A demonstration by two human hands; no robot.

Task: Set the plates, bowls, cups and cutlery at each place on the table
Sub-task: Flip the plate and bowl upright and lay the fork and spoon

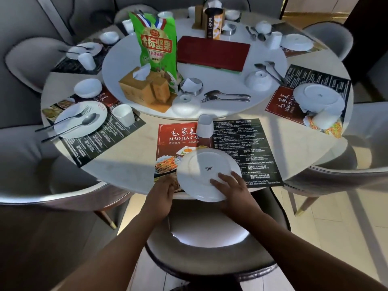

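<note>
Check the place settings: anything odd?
Yes. The near plate, held by the left hand and right hand, is upside down: its base stamp faces up. The cup behind it is inverted too. At the right-side place, another plate lies base-up and tilted, propped on a second cup.

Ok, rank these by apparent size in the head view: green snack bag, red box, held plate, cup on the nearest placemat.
1. Largest, slightly: green snack bag.
2. Alike: held plate and red box; plate nearest camera, so unranked.
3. Clearly smallest: cup.
</note>
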